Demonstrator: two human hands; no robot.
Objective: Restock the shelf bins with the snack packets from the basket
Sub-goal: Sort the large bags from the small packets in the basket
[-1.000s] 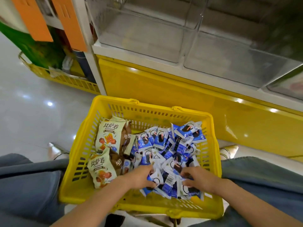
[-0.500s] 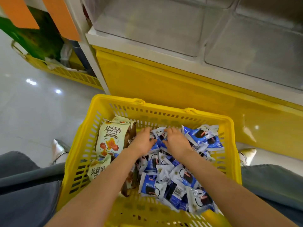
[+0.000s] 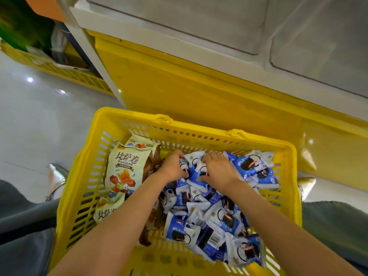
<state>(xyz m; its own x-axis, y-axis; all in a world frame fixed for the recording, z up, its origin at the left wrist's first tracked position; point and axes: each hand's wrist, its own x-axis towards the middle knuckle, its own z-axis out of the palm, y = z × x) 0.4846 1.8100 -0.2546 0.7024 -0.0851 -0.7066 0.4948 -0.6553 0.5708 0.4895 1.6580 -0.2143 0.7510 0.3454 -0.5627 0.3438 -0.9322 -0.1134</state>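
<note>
Head view, green packets (image 3: 123,168) beside blue packets (image 3: 229,220), cabinet (image 3: 199,92) ahead

1. One yellow basket (image 3: 87,176) in front; a second basket (image 3: 59,70) far left.
2. Cream packets (image 3: 123,166): at least two.
3. Brown packets (image 3: 154,166): two.
4. Blue-and-white packets (image 3: 225,220): a heap, too many to count.
5. Clear bins (image 3: 179,26): two.

Basket (image 3: 199,134): yellow, slotted walls. Small packets (image 3: 217,220): blue and white, dark round biscuit print. Larger bags (image 3: 123,168): pale green, orange-red print, dark lettering. Brown bag (image 3: 153,166). Shelf front (image 3: 199,86): yellow. Floor (image 3: 39,120): glossy pale grey.
</note>
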